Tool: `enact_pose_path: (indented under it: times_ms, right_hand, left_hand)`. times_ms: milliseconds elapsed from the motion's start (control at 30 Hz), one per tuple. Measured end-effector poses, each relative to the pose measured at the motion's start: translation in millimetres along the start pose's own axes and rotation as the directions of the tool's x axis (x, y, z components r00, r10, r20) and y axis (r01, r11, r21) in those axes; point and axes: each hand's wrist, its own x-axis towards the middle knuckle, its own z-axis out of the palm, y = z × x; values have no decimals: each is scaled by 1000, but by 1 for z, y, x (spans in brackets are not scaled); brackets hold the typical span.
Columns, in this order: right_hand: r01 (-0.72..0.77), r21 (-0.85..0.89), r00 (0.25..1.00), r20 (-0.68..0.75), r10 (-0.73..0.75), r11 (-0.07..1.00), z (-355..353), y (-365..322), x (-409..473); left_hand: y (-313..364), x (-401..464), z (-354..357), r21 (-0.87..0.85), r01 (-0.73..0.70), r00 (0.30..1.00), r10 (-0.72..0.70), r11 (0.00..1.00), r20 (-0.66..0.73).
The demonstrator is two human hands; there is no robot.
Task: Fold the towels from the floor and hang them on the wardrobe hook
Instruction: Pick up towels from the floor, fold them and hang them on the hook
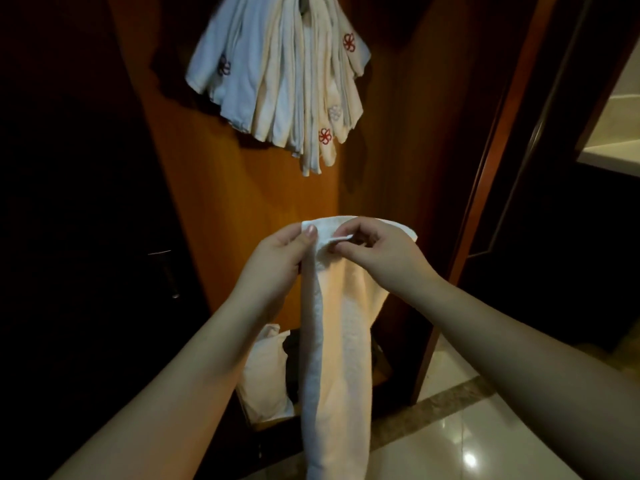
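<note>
In the centre of the frame both hands hold up a white towel (337, 341) that hangs down in a long, narrow fold to the bottom edge. The left hand (277, 252) grips the towel's top left corner, with its thumb pressed flat on the front of the cloth and its fingers curled behind. The right hand (377, 247) pinches a small loop (341, 239) at the towel's top edge between thumb and fingertips, the other fingers bent over the cloth. The two hands sit just beside each other, nearly touching.

At the top of the frame a thick bunch of hung towels (280, 77), white and cream, fans out against an orange-brown wooden wardrobe panel (242, 202); several carry a red flower mark. What they hang from is mostly hidden by the cloth.

Low in the frame, behind the held towel, more white towels (265, 375) lie heaped at the foot of the wardrobe. A glossy tiled floor (467, 427) fills the lower right.
</note>
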Motion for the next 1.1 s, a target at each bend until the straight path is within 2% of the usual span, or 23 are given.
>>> enact_pose_path:
  times_ms: [100,233,433,800,1000,1100]
  right_hand:
    - [19,-18,997,-78,-20,1000,2,-12,1]
    - [9,-30,996,-87,-12,1000,0,-26,6]
    - [-14,-25,993,-115,11,1000,-3,-39,9]
    - [-36,-49,994,-109,30,998,-2,-50,13]
    - [-38,-71,998,-48,35,997,-6,-52,10]
    - [-48,-37,993,102,52,998,-14,-56,13]
  left_hand:
    - [7,-4,4,1,-14,1000,14,1000,2]
    - [13,-4,5,-28,-41,999,41,999,0]
    - [19,-4,5,-137,-29,997,39,990,72]
    - [24,-1,-1,23,-90,979,84,996,185]
    - [21,-1,-2,78,-105,972,86,991,219]
    - [18,1,-2,78,-94,987,83,993,141]
